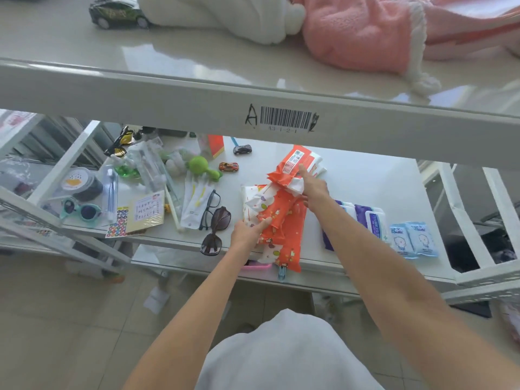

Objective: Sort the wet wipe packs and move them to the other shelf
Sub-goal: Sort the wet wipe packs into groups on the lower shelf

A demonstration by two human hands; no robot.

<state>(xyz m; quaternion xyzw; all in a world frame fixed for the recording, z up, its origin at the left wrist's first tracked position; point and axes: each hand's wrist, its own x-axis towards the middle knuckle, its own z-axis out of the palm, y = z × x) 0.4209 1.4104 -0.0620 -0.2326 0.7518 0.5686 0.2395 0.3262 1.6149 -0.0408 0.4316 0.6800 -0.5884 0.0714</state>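
Orange-and-white wet wipe packs lie bunched in the middle of the lower white shelf. My left hand grips their near end. My right hand holds another orange pack, lifted and tilted at the far end of the bunch. To the right lie purple-and-white wipe packs and two small light-blue packs flat on the shelf.
The upper shelf's front beam with a barcode label crosses above my hands; a pink towel and toy car lie on top. Sunglasses, glasses, a green toy, small cars and stickers fill the lower shelf's left half.
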